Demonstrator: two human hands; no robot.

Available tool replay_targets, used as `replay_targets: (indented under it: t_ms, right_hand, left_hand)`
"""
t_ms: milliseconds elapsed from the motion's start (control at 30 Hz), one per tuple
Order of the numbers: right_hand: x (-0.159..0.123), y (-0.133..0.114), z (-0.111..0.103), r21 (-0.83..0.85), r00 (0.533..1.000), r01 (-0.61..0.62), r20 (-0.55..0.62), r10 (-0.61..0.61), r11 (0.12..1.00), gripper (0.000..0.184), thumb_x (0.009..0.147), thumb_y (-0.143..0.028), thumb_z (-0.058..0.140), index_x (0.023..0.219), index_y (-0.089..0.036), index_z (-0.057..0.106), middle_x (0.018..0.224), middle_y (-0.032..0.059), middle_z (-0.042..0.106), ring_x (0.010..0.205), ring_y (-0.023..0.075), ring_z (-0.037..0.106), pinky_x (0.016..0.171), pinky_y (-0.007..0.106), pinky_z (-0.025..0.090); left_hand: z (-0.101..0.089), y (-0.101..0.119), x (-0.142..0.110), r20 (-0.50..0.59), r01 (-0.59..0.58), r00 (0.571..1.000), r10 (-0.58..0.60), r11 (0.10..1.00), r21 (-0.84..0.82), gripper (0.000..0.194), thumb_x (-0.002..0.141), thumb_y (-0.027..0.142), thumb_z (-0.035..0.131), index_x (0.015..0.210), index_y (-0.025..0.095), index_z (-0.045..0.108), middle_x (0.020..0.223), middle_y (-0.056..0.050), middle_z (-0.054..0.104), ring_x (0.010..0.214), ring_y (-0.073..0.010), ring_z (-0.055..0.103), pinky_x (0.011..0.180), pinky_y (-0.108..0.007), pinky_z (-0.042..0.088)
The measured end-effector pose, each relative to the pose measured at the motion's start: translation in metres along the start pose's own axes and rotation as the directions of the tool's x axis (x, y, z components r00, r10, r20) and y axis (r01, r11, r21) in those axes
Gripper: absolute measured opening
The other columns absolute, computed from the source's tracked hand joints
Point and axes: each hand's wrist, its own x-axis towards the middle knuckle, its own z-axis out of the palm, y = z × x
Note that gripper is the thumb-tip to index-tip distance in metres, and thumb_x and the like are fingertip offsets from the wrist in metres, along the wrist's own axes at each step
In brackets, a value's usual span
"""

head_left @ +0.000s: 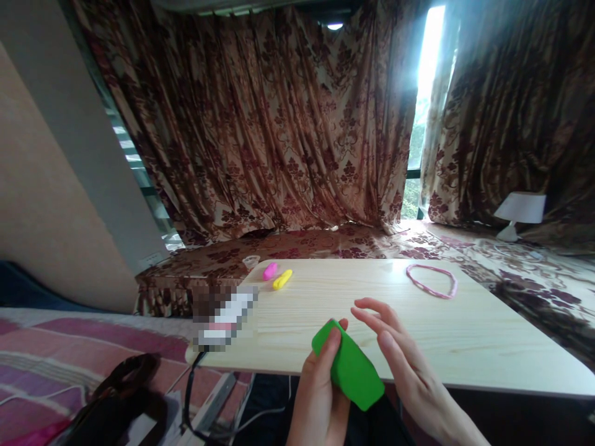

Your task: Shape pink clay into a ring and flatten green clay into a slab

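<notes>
My left hand point(320, 378) grips a bright green flat piece point(357, 375) near its upper end, the thumb pressed on its face. The piece has rounded corners and slants down to the right over my lap; I cannot make out its material. To the right of it, my right hand point(404, 353) hangs with fingers apart and nothing in them, not touching the green piece. A pink lump point(270, 271) and a yellow elongated piece point(282, 279) lie side by side at the table's far left. Off to the right rests a pink twisted loop point(432, 282).
The pale wooden table point(344, 282) spans the space before me. A blurred-out pale object point(227, 319) with a black strap lies on its left edge. Beyond stand patterned curtains point(297, 124) and a white lamp point(520, 207). At left is a striped bed cover point(116, 334) with a dark bag point(121, 396).
</notes>
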Motion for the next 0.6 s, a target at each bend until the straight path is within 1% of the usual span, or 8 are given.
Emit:
replay_targets:
  t_ms: [67,133,333,500,600]
  right_hand:
    - [-0.002,-0.001,0.002,0.002,0.997,0.004,0.076,-0.004,1.0,0.038,0.098,-0.032,0.028,0.132,-0.034,0.045,0.147,-0.0029,0.027,0.137,0.0192,0.02,0.114,0.036,0.013]
    - [-0.003,0.0,0.005,-0.003,0.993,0.013,0.119,-0.012,1.0,0.039,0.098,-0.033,0.026,0.134,-0.034,0.043,0.149,-0.0054,0.023,0.139,0.019,0.014,0.115,0.037,0.01]
    - [-0.005,0.003,0.01,-0.028,0.992,0.051,0.118,-0.047,0.998,0.042,0.098,-0.034,0.025,0.138,-0.033,0.037,0.15,-0.0061,0.023,0.14,0.0195,0.01,0.116,0.039,0.009]
    - [-0.006,0.002,0.014,-0.025,0.992,0.071,0.11,-0.068,0.997,0.041,0.098,-0.033,0.025,0.137,-0.034,0.038,0.151,-0.0065,0.022,0.14,0.0202,0.01,0.116,0.041,0.009]
    - [-0.005,0.002,0.016,-0.039,0.99,0.107,0.1,-0.102,0.994,0.041,0.098,-0.033,0.027,0.137,-0.033,0.038,0.151,-0.0062,0.02,0.14,0.0214,0.008,0.115,0.042,0.008]
  left_hand:
    - [0.001,0.0,-0.001,0.035,0.008,0.999,-0.007,1.0,-0.027,0.034,0.082,0.03,0.063,0.115,0.02,0.061,0.113,-0.006,0.064,0.105,-0.0201,0.058,0.082,-0.026,0.048]
    - [0.002,0.0,-0.004,0.049,0.0,0.999,0.003,0.999,-0.045,0.035,0.083,0.027,0.062,0.117,0.021,0.06,0.114,-0.007,0.064,0.108,-0.0214,0.058,0.085,-0.028,0.048]
    - [0.009,0.003,-0.01,0.043,0.029,0.999,-0.027,0.998,-0.052,0.031,0.081,0.02,0.063,0.112,0.019,0.063,0.109,-0.007,0.067,0.104,-0.0225,0.061,0.086,-0.03,0.05]
    - [0.015,0.006,-0.014,0.025,0.052,0.998,-0.05,0.996,-0.07,0.027,0.081,0.021,0.064,0.107,0.017,0.066,0.105,-0.008,0.069,0.099,-0.0225,0.064,0.085,-0.03,0.051]
    - [0.013,0.006,-0.012,0.033,0.048,0.998,-0.046,0.997,-0.065,0.027,0.081,0.021,0.064,0.108,0.017,0.066,0.104,-0.008,0.069,0.099,-0.0223,0.064,0.084,-0.029,0.051]
